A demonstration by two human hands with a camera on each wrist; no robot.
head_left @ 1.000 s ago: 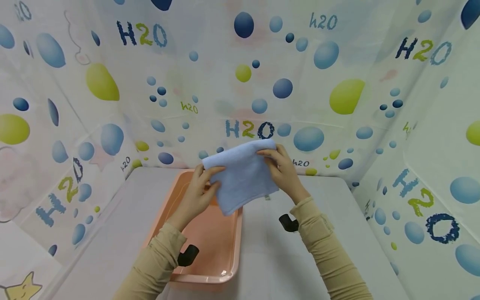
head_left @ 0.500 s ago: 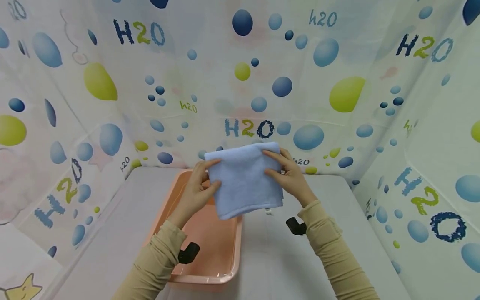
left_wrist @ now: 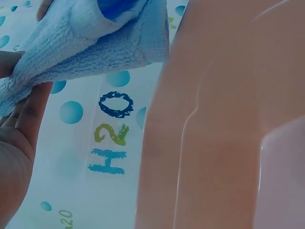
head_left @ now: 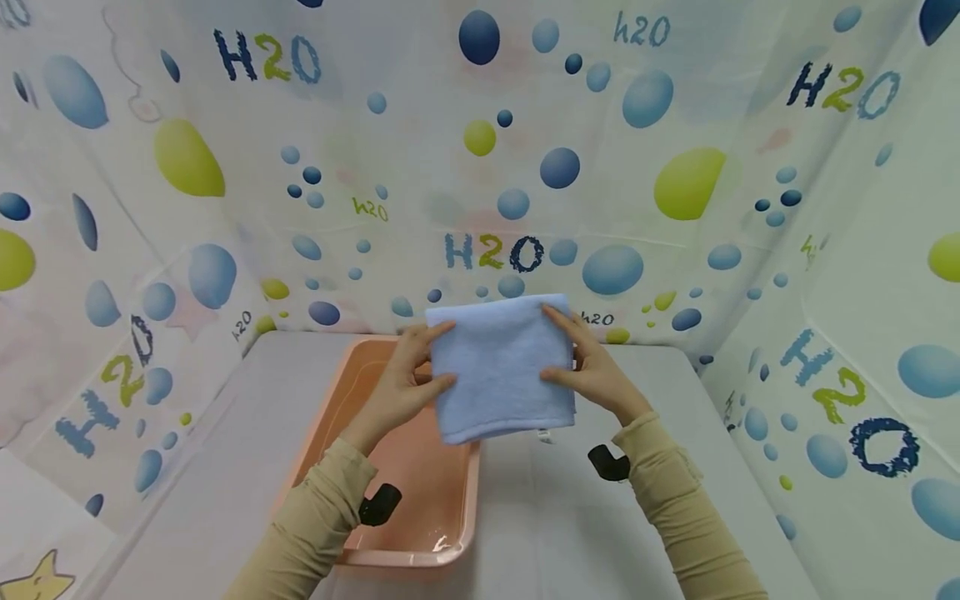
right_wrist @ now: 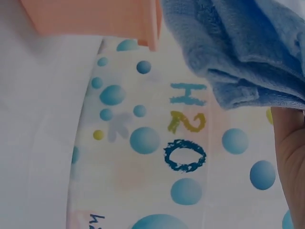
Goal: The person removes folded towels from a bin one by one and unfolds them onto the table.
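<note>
A folded light-blue towel (head_left: pixel 501 371) hangs in the air, its broad face toward me and its top edge almost level. My left hand (head_left: pixel 399 392) pinches its left side, with thumb and forefinger on the front. At the right side my right hand (head_left: pixel 600 375) holds it the same way. The left wrist view shows the towel's (left_wrist: pixel 114 57) layers from the side, gripped by the left hand (left_wrist: pixel 16 152). Several loose folds of the towel (right_wrist: pixel 243 57) show in the right wrist view above the right hand (right_wrist: pixel 289 148). A small white tag sticks out below the towel.
A pink plastic basin (head_left: pixel 420 557) stands on the white-covered table (head_left: pixel 540 525), below and left of the towel. Behind and at both sides rises a white sheet (head_left: pixel 420 158) printed with bubbles and H2O lettering. A dark wrist mount (head_left: pixel 607 463) sits at each wrist.
The towel has swung from tilted to nearly level and moved a little right and down. Both hands have moved with it, the right one farther outward and lower. Its front now faces me more squarely.
</note>
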